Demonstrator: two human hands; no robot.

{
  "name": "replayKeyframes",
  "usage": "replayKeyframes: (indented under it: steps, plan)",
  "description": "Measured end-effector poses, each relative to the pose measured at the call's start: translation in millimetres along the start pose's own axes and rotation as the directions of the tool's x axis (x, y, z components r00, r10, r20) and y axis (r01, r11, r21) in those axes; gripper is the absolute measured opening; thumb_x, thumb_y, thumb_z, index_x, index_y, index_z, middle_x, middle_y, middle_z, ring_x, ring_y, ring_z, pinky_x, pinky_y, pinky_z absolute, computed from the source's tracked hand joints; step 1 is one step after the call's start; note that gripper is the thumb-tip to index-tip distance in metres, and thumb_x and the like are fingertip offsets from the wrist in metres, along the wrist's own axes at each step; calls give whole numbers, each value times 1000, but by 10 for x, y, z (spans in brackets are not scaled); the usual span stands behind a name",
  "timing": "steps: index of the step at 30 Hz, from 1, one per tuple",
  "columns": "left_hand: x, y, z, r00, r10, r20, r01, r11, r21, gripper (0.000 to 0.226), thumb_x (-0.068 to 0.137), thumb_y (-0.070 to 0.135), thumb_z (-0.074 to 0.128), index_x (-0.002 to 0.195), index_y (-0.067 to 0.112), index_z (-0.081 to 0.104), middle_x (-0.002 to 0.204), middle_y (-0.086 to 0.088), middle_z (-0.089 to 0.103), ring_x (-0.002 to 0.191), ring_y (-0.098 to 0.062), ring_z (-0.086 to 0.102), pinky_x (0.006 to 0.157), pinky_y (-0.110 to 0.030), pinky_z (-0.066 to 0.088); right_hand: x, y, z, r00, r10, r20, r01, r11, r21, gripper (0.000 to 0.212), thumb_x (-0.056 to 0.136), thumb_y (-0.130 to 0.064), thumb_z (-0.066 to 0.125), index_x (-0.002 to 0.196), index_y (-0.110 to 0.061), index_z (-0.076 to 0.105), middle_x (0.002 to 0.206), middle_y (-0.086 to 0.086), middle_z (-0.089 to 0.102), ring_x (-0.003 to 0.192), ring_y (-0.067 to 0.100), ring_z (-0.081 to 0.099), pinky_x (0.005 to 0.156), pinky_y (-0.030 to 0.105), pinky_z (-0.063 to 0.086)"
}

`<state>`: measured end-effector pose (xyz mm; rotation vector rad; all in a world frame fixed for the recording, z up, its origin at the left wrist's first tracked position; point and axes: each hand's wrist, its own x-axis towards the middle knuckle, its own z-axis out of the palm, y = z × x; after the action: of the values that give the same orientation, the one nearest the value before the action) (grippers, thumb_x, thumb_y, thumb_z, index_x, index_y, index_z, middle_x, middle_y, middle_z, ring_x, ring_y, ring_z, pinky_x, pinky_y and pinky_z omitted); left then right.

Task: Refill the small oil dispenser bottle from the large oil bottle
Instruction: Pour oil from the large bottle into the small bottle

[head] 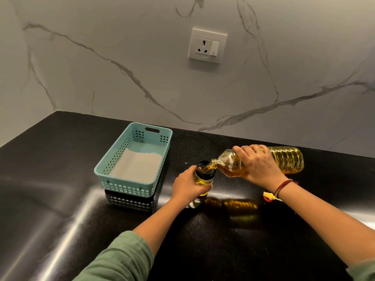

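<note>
- The left hand (187, 186) wraps its fingers round the small dispenser bottle (205, 177), which stands upright on the black counter (223, 250) with its dark open mouth up; a firm hold here should stop it sliding or tipping under the stream
- A small red and yellow piece (268, 196) lies on the counter under the right wrist, perhaps a cap; I cannot tell
- The right hand (257, 167) grips the large oil bottle (288, 161) round its shoulder, tilted nearly flat, its neck at the small bottle's rim; oil runs in a narrow stream, so ease the tilt gently and level off before the dark collar fills
- Golden oil shows in the small bottle's clear body, its level hidden by fingers; the large bottle looks roughly half full
- Left of the hands, a teal basket (132, 159) holds only a pale liner
- A wall socket (207, 45) sits in the marble wall behind
</note>
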<state>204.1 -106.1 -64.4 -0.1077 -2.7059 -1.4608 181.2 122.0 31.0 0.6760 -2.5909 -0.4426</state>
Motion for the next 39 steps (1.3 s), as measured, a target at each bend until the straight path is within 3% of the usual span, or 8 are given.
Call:
replayKeyframes:
  steps: [39]
  plan:
    - [3,-7,1,1000,-10,7,10,1000,15,49,64,53,79,105,34,60,100,16,68,96,-7,63,80,-31,51,34,70,-110,1000,-17,-3,17,999,-43,87,56,-42,85,127,-15,42,105,10,66,91,31,65,84,46,49]
